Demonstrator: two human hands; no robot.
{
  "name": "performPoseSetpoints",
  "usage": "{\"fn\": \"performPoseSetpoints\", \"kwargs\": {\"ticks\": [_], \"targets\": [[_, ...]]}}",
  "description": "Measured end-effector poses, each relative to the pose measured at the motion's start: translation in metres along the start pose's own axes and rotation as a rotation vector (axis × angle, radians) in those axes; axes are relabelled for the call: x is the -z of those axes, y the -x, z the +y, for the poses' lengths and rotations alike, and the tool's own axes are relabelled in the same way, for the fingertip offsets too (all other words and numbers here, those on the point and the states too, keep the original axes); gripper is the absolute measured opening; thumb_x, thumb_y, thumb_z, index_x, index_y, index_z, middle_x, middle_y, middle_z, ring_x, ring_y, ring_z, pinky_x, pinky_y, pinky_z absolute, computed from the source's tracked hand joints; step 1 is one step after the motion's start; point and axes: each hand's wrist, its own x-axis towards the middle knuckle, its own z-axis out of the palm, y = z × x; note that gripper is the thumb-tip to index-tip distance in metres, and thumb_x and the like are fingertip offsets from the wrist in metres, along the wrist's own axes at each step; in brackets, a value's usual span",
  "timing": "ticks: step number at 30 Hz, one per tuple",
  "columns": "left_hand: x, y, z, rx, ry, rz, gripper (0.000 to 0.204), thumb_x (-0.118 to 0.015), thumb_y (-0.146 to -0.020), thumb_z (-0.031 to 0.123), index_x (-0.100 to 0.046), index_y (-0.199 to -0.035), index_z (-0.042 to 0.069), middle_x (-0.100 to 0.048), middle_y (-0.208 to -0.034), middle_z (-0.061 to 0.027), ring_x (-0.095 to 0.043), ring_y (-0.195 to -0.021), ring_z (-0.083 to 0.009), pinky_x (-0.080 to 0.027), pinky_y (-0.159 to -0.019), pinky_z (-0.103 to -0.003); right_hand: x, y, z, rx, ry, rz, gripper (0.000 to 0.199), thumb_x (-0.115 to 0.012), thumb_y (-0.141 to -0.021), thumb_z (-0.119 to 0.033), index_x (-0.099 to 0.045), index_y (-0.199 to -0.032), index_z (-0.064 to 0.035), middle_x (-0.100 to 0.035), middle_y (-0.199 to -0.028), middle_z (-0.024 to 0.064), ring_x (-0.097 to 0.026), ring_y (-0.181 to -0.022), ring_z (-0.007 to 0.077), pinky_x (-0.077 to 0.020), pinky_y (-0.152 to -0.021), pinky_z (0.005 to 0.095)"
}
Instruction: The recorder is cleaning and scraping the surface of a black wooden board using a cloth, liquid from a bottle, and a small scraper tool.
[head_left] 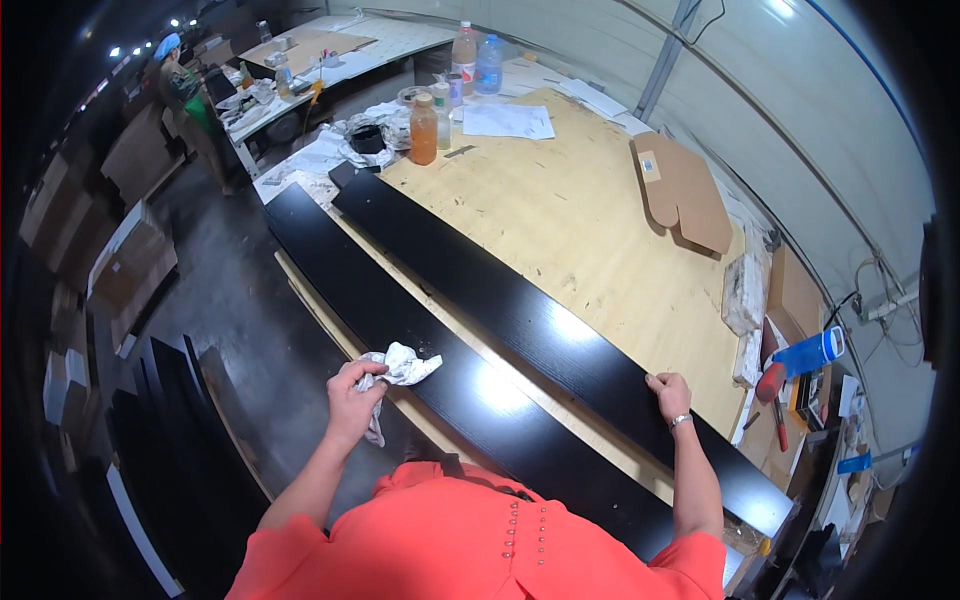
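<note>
The left hand [352, 400] has thumb and fingers pinched together on a crumpled white rag [405, 365], whose bulk spreads to the right of that hand, over the near black board [400, 315], while a loose tail hangs below the fingers. Whether the rag presses on the board or floats just above it, I cannot tell. The right hand [670, 397] lies across the far black board [480, 270], fingers bent at its far edge; how firmly they grip is unclear.

The step in hand looks like wiping the boards' faces while the right hand steadies one of them. A next stroke would probably call for laying the rag flat and drawing it lengthwise, with the right hand clear of its path.

Both boards lie flat, nearly parallel, at the pale wooden surface [590, 200]. Their long axes slant from ahead and left of the left hand to nearer the body on the right; the far one runs under the right hand and on past it. The rag's bunched end points rightward from the left hand, its tail downward.
</note>
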Motion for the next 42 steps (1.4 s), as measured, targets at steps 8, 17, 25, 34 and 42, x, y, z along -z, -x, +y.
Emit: {"fn": "performPoseSetpoints", "kwargs": {"ticks": [8,17,25,34,42], "targets": [[-0.019,0.000,-0.004,0.016,-0.028,-0.061,0.025,-0.067,-0.072,-0.008,-0.072,-0.096,-0.002,-0.067,-0.100,-0.0116,-0.064,-0.097,-0.0196,-0.047,-0.088,-0.029,0.003,0.025,0.049,-0.118,-0.103,0.003,0.047,-0.068,-0.084,-0.040,-0.058,-0.060,-0.0007,-0.048,-0.052,0.0143,-0.047,-0.049,0.0235,-0.0369,-0.053,0.0414],[-0.052,-0.026,0.016,-0.021,-0.084,-0.192,0.022,-0.069,-0.074,-0.006,-0.071,-0.096,-0.002,-0.067,-0.096,-0.0107,-0.064,-0.098,-0.0206,-0.047,-0.089,-0.030,-0.025,-0.006,0.054,-0.117,-0.061,-0.086,0.048,-0.066,-0.085,-0.046,-0.067,-0.070,-0.0004,-0.061,-0.065,0.0191,-0.061,-0.062,0.0318,-0.0435,-0.061,0.0437],[-0.068,-0.098,0.046,0.131,0.147,-0.281,0.018,-0.064,-0.082,-0.002,-0.067,-0.101,-0.002,-0.066,-0.087,-0.0006,-0.059,-0.077,-0.0070,-0.046,-0.070,-0.022,-0.027,-0.004,0.054,0.096,-0.068,0.318,0.016,-0.070,-0.080,-0.019,-0.071,-0.084,-0.0030,-0.065,-0.089,0.0145,-0.062,-0.089,0.0329,-0.0512,-0.083,0.0408],[-0.080,-0.370,-0.039,-0.076,-0.072,0.115,0.023,-0.067,-0.078,-0.001,-0.071,-0.101,0.000,-0.066,-0.083,-0.0026,-0.058,-0.075,-0.0118,-0.045,-0.069,-0.027,0.007,0.161,-0.018,0.170,-0.129,0.227,0.011,-0.066,-0.078,-0.003,-0.061,-0.088,0.0003,-0.059,-0.092,0.0158,-0.056,-0.091,0.0362,-0.0467,-0.082,0.0422],[-0.133,-0.454,-0.128,-0.031,-0.904,-0.223,0.064,-0.067,-0.081,0.031,-0.054,-0.140,0.010,-0.058,-0.137,-0.0189,-0.054,-0.127,-0.0341,-0.039,-0.110,-0.040,-0.063,0.254,-0.043,-0.133,0.000,0.437,0.044,-0.061,-0.079,-0.007,-0.055,-0.121,0.0039,-0.050,-0.134,0.0235,-0.046,-0.126,0.0433,-0.0354,-0.107,0.0503]]}}
